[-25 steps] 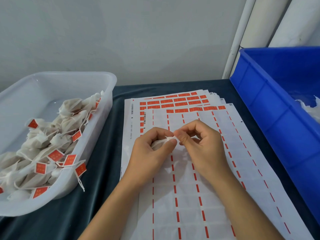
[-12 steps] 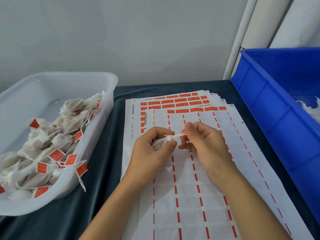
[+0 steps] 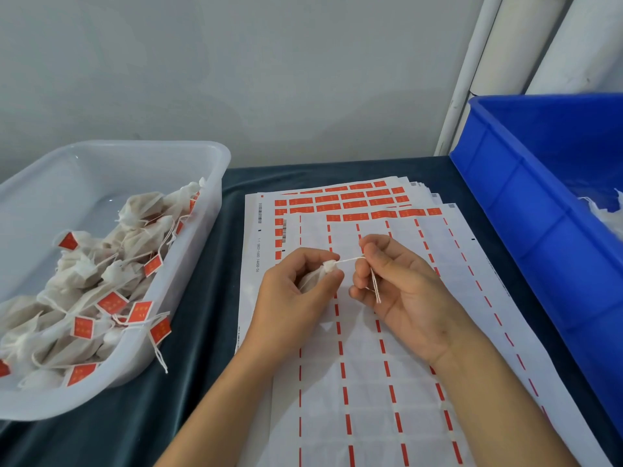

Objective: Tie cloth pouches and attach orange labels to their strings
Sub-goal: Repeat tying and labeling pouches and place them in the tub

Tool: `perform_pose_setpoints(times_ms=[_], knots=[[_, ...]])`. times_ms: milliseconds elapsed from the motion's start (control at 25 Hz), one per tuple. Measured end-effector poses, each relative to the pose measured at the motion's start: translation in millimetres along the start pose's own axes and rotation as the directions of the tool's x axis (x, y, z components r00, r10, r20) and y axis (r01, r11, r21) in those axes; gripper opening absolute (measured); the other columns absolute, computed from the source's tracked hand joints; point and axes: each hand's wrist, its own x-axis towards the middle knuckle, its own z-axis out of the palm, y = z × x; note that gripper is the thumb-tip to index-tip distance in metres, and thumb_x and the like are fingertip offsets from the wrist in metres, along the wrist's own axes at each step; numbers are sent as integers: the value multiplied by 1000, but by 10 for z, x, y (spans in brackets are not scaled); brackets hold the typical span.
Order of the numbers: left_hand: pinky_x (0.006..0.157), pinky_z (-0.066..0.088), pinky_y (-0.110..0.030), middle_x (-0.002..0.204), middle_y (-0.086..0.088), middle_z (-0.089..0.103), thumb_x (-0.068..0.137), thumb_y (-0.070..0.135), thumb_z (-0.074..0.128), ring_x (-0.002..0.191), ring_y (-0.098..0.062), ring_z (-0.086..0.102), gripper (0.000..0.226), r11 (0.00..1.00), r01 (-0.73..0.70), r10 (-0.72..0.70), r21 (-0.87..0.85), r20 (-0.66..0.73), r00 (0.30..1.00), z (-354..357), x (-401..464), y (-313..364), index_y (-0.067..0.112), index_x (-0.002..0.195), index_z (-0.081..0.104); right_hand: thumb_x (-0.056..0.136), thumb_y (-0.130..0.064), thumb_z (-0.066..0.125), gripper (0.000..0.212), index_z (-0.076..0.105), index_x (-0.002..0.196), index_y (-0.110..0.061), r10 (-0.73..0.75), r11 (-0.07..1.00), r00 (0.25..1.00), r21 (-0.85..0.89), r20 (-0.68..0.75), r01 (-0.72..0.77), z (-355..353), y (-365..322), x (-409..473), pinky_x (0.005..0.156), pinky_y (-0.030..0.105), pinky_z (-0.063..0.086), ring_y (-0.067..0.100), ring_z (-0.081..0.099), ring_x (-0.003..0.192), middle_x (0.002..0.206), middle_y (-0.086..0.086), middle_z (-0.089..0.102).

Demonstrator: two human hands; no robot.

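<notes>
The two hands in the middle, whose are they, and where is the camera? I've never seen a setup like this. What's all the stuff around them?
No machine here: a person works bare-handed, and the one camera sits on their head, looking forward and down, so you see what they see. The left hand grips a small white cloth pouch at its gathered neck. The right hand holds the pouch's string, which runs straight between the hands, its ends hanging over the fingers. Under the hands lie label sheets, mostly peeled, with orange labels left in the far rows. The clear tub on the left holds pouches already tagged orange. The blue crate on the right holds something white, barely visible.
</notes>
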Motion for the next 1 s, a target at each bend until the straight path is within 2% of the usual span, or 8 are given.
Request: perform_pose_setpoints(times_ms=[120,240,360,520,720,800,880,1000], knots=[[77,57,-14,98,21,75,99,36,70,96,-5,72,7,1000,11,-11,14,6,1000,7,2,-2,36,105,74,100,-17,61,23,74,117,-25,-35,996,999,-80,-29,33,-40,2,2,78,31,58,18,71,85,96,7,73],[77,60,-19,93,17,76,101,37,66,91,-9,73,9,999,21,-22,24,28,999,11,7,-7,34,101,75,103,-6,56,33,72,118,-30,-104,945,993,-317,-50,83,-21,19,4,81,31,60,20,73,100,109,1,76],[78,61,-21,93,17,75,101,43,63,91,-9,73,13,999,15,-17,38,52,998,9,3,8,34,100,74,98,-22,68,21,74,113,-34,-135,873,990,-477,-41,100,36,44,-16,76,23,60,10,72,100,107,-12,76],[79,61,-23,93,18,74,103,40,60,91,-8,72,13,998,20,-25,57,88,996,24,-13,14,34,102,72,92,-35,71,5,76,94,-34,-263,743,963,-650,-65,159,80,87,-23,65,10,53,5,70,80,85,-17,74],[73,55,-16,85,17,72,105,36,59,84,-7,69,15,998,23,-30,56,129,991,32,-39,40,33,99,73,85,-50,69,25,69,109,-47,-337,695,941,-683,-36,223,65,71,-15,77,19,60,3,67,96,98,-21,70],[72,52,-15,82,14,71,105,31,59,78,-7,67,18,999,18,-24,38,144,989,22,-45,51,30,97,74,87,-48,68,21,72,106,-41,-328,669,944,-703,11,241,70,90,-10,81,26,62,5,66,98,97,-20,71],[70,50,-14,79,14,70,106,28,60,75,-5,65,19,999,16,-20,30,152,988,19,-46,54,28,95,75,90,-44,67,14,74,96,-33,-346,657,938,-708,21,258,71,101,-7,80,29,60,8,67,94,92,-17,72],[70,50,-14,75,13,69,104,34,61,72,-6,64,20,999,4,-11,41,170,985,24,-53,67,29,91,75,86,-51,63,21,73,92,-34,-369,707,929,-652,-11,273,79,83,-21,70,21,57,6,68,86,88,-17,73]])
